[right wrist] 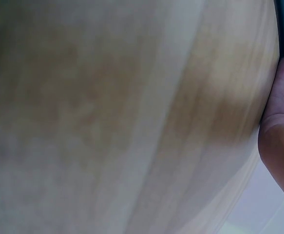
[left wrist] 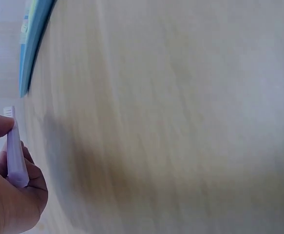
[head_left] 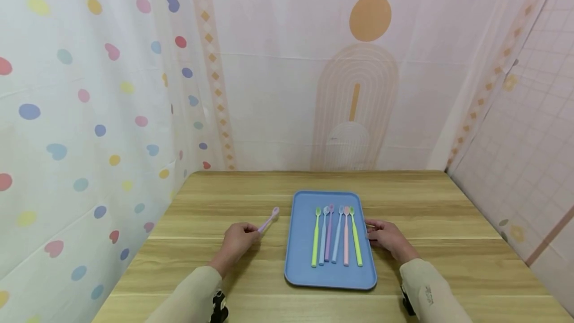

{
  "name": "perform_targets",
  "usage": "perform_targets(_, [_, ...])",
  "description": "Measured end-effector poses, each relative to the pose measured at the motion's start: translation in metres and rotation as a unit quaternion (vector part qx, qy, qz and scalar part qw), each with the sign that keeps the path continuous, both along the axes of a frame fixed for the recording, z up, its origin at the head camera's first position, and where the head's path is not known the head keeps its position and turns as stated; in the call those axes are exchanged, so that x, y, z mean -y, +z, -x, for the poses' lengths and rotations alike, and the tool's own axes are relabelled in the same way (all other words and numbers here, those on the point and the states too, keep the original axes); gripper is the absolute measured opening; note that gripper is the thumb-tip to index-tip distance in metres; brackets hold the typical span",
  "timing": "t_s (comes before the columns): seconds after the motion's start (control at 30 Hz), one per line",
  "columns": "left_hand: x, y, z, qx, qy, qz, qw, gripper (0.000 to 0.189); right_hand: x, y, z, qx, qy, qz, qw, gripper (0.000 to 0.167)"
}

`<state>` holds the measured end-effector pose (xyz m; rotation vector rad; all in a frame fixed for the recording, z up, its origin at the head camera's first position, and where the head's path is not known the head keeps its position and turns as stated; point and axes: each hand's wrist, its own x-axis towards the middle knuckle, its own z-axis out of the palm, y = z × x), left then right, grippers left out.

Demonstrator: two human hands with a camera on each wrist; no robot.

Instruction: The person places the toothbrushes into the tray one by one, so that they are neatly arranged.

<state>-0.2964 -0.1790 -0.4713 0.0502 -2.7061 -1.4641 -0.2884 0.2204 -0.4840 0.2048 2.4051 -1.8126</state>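
Note:
My left hand [head_left: 239, 241] pinches a light purple toothbrush [head_left: 268, 220] by its handle, left of the blue tray [head_left: 296, 268]. The brush head points up and away to the right, above the table. In the left wrist view, thumb and fingers close round the toothbrush [left wrist: 16, 161]. On the tray several toothbrushes lie side by side, heads at the far end: yellow-green [head_left: 316, 238], blue [head_left: 323, 238], purple [head_left: 329, 233], blue [head_left: 338, 236], pink [head_left: 346, 238] and yellow-green [head_left: 356, 238]. My right hand [head_left: 390, 238] touches the tray's right edge with fingers fairly straight; some fingertips are hidden.
The wooden table [head_left: 448, 263] extends on both sides of the tray. A patterned curtain [head_left: 278, 88] hangs behind its far edge. A dotted curtain [head_left: 89, 163] is at the left, and a checked one [head_left: 529, 138] at the right.

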Motion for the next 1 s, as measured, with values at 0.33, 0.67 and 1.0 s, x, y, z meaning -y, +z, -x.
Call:
perform_targets(0.33, [-0.017, 0.006, 0.002, -0.028, 0.000, -0.019, 0.9994, 0.011, 0.002, 0.003, -0.001, 0.005, 0.002, -0.004, 1.0000, 0.050])
perform_targets(0.67, [-0.040, 0.005, 0.008, -0.048, 0.009, -0.036, 0.9981, 0.011, 0.001, 0.001, 0.001, -0.002, 0.006, 0.003, 1.0000, 0.050])
perform_targets(1.0, [-0.072, 0.010, 0.004, -0.082, 0.015, -0.055, 0.9950, 0.012, 0.000, 0.001, -0.001, 0.003, 0.002, -0.003, 1.0000, 0.050])
